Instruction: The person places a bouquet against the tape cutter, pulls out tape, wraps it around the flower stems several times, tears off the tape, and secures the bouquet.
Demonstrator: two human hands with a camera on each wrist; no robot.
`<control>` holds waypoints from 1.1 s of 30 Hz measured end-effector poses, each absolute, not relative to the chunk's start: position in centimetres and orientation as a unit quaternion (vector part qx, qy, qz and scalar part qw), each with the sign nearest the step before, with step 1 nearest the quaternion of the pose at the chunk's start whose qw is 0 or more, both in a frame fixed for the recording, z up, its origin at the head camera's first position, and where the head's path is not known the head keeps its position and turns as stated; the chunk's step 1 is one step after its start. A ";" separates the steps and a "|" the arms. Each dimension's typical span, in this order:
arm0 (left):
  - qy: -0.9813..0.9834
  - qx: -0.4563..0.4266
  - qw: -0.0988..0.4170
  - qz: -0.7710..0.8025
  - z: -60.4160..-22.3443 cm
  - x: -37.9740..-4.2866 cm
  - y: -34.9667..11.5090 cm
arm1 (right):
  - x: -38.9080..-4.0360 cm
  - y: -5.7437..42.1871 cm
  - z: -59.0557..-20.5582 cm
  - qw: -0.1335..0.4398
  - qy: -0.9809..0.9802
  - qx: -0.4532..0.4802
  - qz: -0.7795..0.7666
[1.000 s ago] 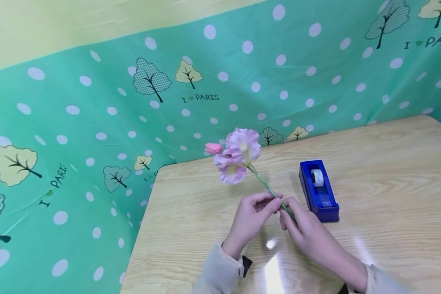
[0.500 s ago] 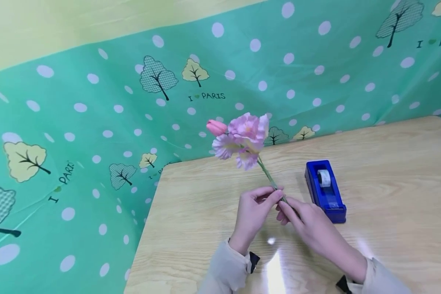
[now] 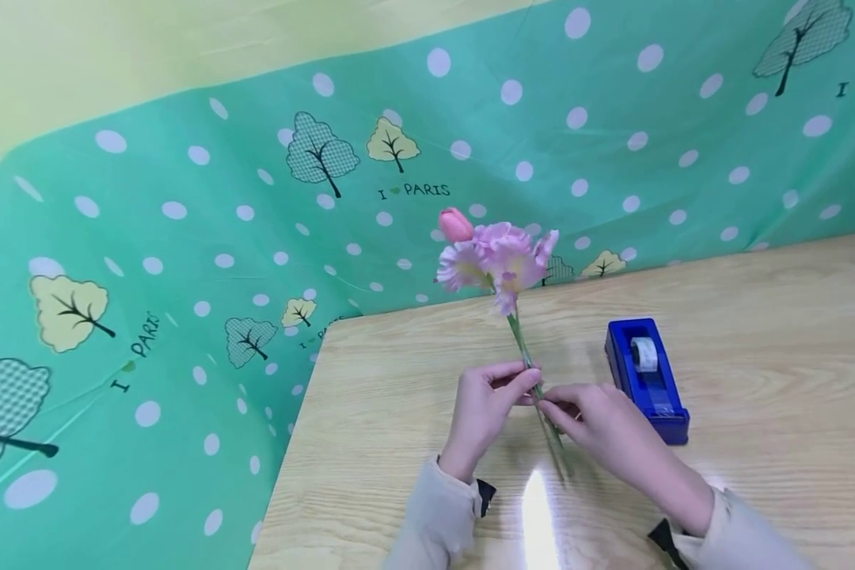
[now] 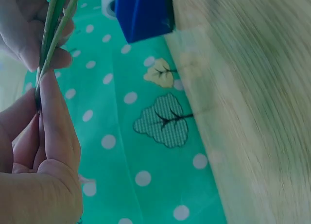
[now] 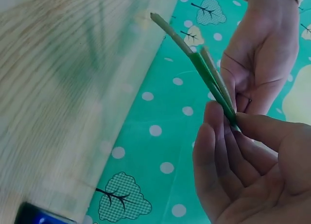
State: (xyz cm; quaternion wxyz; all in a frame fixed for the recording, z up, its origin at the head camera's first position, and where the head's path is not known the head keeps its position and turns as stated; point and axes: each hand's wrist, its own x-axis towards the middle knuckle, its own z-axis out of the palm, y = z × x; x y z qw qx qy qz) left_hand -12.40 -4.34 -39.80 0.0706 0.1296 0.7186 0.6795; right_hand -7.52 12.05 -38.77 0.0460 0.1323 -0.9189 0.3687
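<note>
A small bunch of flowers is held above the table: ruffled lilac-pink blooms and a closed pink tulip. My left hand pinches the green stems between thumb and fingers. Just below it, my right hand pinches the same stems with thumb and fingertips. Their cut lower ends splay apart past the right fingers; in the right wrist view one stem end reaches further than the other. The left wrist view shows the stems meeting between both hands.
A blue tape dispenser with a roll of clear tape stands on the wooden table, right of the hands. Behind and to the left hangs a green dotted cloth printed with trees.
The bunch has swung more upright, its blooms moving up and right. The lower stem ends now show below the right hand. The head view has turned slightly left.
</note>
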 end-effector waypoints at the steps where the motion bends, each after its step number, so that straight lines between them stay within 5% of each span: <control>1: 0.723 0.127 0.071 0.676 -39.9 -12.6 -4.4 | -7.7 11.9 -38.8 0.039 -0.919 0.130 0.371; 33: 0.808 0.060 0.157 0.564 -43.8 -17.1 -4.8 | -11.4 9.7 -42.8 -0.046 -0.923 0.120 0.362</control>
